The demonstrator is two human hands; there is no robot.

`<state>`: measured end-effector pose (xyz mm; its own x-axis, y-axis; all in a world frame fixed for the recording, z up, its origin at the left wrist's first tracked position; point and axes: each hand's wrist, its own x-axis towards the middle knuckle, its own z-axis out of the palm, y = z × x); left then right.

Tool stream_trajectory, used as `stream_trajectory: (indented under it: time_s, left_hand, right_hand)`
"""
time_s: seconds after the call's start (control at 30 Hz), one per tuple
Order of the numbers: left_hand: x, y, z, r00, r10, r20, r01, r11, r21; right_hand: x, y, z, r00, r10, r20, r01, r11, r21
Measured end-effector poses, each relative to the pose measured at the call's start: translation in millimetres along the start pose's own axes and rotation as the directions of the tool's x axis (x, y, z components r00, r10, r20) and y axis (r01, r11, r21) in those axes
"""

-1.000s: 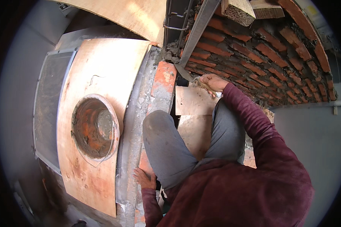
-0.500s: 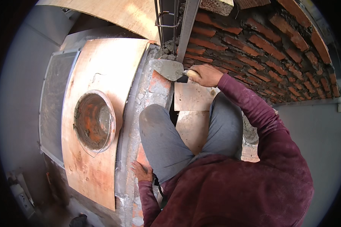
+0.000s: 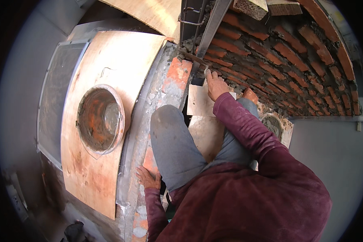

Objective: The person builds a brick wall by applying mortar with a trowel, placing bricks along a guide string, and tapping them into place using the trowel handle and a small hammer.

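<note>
My right hand (image 3: 217,86) is closed round the handle of a trowel (image 3: 192,57). Its blade shows nearly edge-on, against the foot of the metal upright (image 3: 211,34) and beside the grey mortar there. Just nearer to me, a bare orange brick face (image 3: 177,74) shows on top of the low wall (image 3: 152,109). My left hand (image 3: 148,178) lies on that same wall beside my left thigh, fingers spread, holding nothing.
A mortar-smeared bucket (image 3: 123,125) stands on a plywood sheet (image 3: 82,173) to the left. Rough brickwork (image 3: 270,56) rises at the right, with timber ends (image 3: 250,7) above. Steel bars (image 3: 185,24) stand at the far end. Another round container (image 3: 272,123) is partly hidden by my right arm.
The trowel has turned from blade flat over the brick to edge-on, and shifted toward the metal upright. My right forearm has swung inward. My left hand stays on the wall.
</note>
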<state>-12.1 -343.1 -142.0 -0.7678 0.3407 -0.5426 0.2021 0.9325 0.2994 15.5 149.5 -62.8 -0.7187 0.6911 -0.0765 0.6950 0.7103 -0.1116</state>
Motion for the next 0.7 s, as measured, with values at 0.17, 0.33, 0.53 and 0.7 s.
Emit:
stream_trajectory:
  time_s: [0.17,0.33,0.53,0.7]
  left_hand:
    - [-0.1,4.1,-7.9,0.998,-0.038,0.056,0.039,0.999,-0.022]
    - [0.6,1.3,-7.9,0.998,-0.013,0.056,0.017,0.997,-0.069]
    - [-1.8,98.6,-98.4,0.934,0.267,-0.237,-0.325,0.911,-0.255]
    - [100.9,296.9,-155.2,0.691,0.604,-0.397,-0.723,0.586,-0.365]
  right_hand:
    - [-9.2,-5.4,-17.6,0.982,-0.11,-0.152,0.128,0.985,0.119]
    - [-31.3,-4.1,-22.2,0.991,-0.065,-0.114,0.092,0.964,0.251]
    - [-91.8,14.9,-42.7,0.796,0.034,0.604,-0.601,0.156,0.783]
    - [-136.7,20.5,-18.4,0.769,0.149,0.622,-0.622,-0.055,0.781]
